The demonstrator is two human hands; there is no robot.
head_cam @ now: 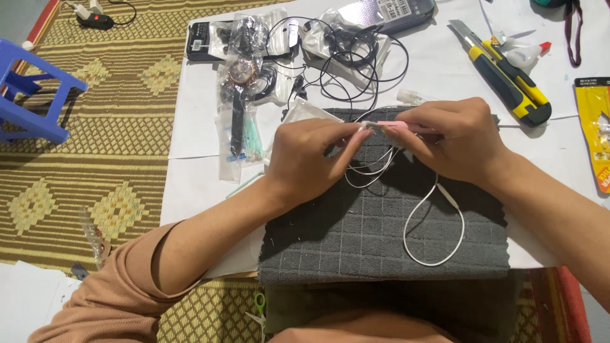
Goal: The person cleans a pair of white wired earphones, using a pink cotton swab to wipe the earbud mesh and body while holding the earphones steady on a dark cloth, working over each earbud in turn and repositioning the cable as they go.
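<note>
My left hand [311, 159] and my right hand [454, 143] meet over a dark grey towel [356, 235]. Both pinch the same white earphone cable [432, 216], which loops down across the towel. My left fingertips hold a small white end of it. My right hand grips a thin pink tool [397, 125] pointed at that end. The exact contact point is hidden by my fingers.
White paper sheets [197, 127] cover a woven mat. Behind the towel lie bagged wristwatches [241, 76], black earphone cables [356, 51], a yellow-black utility knife [508, 76], a small glue bottle [524, 54] and a yellow package [597, 127]. A blue plastic stool [32, 95] stands far left.
</note>
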